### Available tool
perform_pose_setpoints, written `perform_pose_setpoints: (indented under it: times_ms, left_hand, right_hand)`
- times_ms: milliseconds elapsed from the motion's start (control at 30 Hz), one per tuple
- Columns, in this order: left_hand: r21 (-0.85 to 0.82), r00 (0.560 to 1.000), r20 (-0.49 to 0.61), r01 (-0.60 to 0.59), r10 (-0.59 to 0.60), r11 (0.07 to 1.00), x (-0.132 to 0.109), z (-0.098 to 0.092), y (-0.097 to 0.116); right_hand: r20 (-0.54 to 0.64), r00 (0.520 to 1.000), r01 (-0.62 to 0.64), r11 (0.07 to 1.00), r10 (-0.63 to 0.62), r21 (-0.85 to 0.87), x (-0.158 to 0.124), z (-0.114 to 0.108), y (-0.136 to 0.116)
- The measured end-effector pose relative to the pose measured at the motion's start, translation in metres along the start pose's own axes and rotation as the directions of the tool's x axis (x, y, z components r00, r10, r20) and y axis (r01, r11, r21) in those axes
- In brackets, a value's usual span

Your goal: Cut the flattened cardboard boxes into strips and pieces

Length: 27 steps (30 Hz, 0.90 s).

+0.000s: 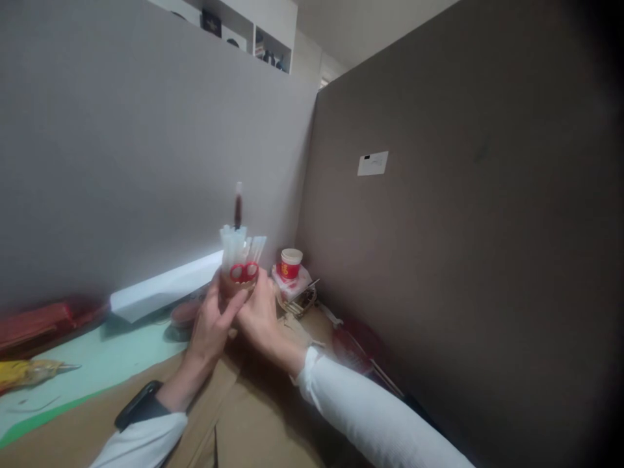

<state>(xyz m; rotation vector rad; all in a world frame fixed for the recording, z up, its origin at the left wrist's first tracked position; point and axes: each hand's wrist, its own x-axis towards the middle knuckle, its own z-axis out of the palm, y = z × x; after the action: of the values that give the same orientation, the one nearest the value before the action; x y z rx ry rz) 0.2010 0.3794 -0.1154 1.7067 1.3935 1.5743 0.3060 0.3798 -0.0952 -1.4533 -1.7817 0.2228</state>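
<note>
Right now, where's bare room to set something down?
Likeliest: pale green mat between the yellow tool and round container, long white box behind. Also the brown sheet between watch and right sleeve, though creased. Crowded: the corner past the right hand, with the red-and-white cup on a packet.

Bench (63, 442), clock centred on its visible area: brown surface. Creased brown sheet (268, 416) at 5 o'clock. Pale green mat (121, 344) at 10, yellow tool (24, 374) on it at 9. Red article (39, 324), blurred, at 10; long white object (166, 286) at 11.
</note>
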Motion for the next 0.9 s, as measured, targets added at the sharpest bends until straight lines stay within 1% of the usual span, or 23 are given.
perform_pose_setpoints:
  times_ms: [67, 133, 200, 267, 300, 333, 433, 500, 600, 733, 900]
  left_hand:
    - [-0.016, 1.000, 0.005, 0.027, -0.027, 1.000, 0.001, -0.001, 0.000]
    - [-0.007, 0.997, -0.028, 0.067, -0.067, 0.998, 0.000, -0.001, 0.000]
    - [0.005, 0.992, -0.074, 0.098, -0.098, 0.995, -0.002, 0.000, 0.002]
    - [0.012, 0.985, -0.123, 0.122, -0.120, 0.992, -0.004, 0.000, 0.004]
    - [0.014, 0.981, -0.147, 0.129, -0.125, 0.992, -0.005, 0.000, 0.005]
    - [0.015, 0.977, -0.170, 0.131, -0.126, 0.991, -0.005, -0.001, 0.007]
    - [0.015, 0.966, -0.237, 0.113, -0.106, 0.993, -0.006, -0.003, 0.010]
    - [0.012, 0.960, -0.270, 0.086, -0.079, 0.996, -0.007, -0.004, 0.012]
    - [0.013, 0.956, -0.294, 0.023, -0.019, 1.000, -0.008, -0.006, 0.016]
    - [0.019, 0.943, -0.330, -0.042, 0.045, 0.999, -0.011, -0.007, 0.020]
    - [0.010, 0.933, -0.350, -0.082, 0.081, 0.997, -0.009, -0.008, 0.016]
  right_hand:
    - [0.045, 0.998, 0.051, 0.999, -0.051, -0.007, -0.011, -0.002, -0.003]
    - [0.113, 0.988, 0.107, 0.994, -0.104, -0.023, -0.013, -0.009, -0.001]
    - [0.206, 0.967, 0.167, 0.985, -0.153, -0.048, -0.004, -0.020, 0.008]
    - [0.298, 0.939, 0.207, 0.974, -0.171, -0.094, 0.011, -0.034, 0.026]
    - [0.334, 0.929, 0.211, 0.969, -0.157, -0.132, 0.020, -0.042, 0.037]
    - [0.349, 0.929, 0.195, 0.963, -0.120, -0.187, 0.028, -0.048, 0.049]
    - [0.351, 0.936, 0.105, 0.917, 0.040, -0.385, 0.043, -0.058, 0.083]
    - [0.348, 0.933, 0.089, 0.878, 0.092, -0.471, 0.045, -0.056, 0.099]
    - [0.351, 0.931, 0.120, 0.831, 0.095, -0.543, 0.045, -0.046, 0.109]
    - [0.368, 0.925, 0.154, 0.789, 0.097, -0.595, 0.051, -0.034, 0.108]
    - [0.381, 0.916, 0.158, 0.759, 0.127, -0.632, 0.060, -0.027, 0.105]
